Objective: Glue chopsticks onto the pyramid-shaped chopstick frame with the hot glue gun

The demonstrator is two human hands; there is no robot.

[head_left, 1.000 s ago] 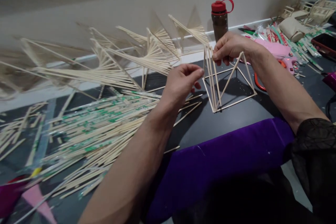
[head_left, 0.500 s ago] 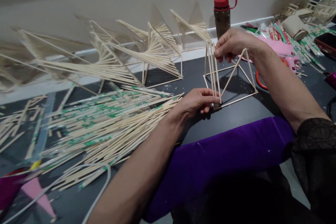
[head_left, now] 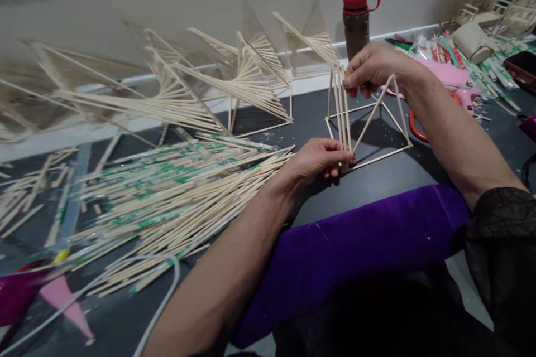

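Observation:
A small frame of pale wooden sticks [head_left: 389,156] stands on the dark table, with a peak at its right and several upright sticks side by side at its left. My right hand [head_left: 368,70] pinches the rightmost upright stick [head_left: 347,114] near its top. Down at the front left corner, my left hand [head_left: 324,160] has thumb and fingers closed round the lower ends of the sticks. The exact contact of the stick ends is hidden by my fingertips.
Loose sticks [head_left: 201,201] and green-marked wrappers lie at the left. Finished fan-shaped stick models [head_left: 247,86] line the wall. Behind my right hand stands a bottle [head_left: 357,28]. A purple cushion [head_left: 360,245] is at the front edge, a white cable [head_left: 173,290] at lower left.
The whole view has shifted slightly. Both hands keep their grip on the sticks, and the fingertips of my left hand sit a little closer around the lower corner.

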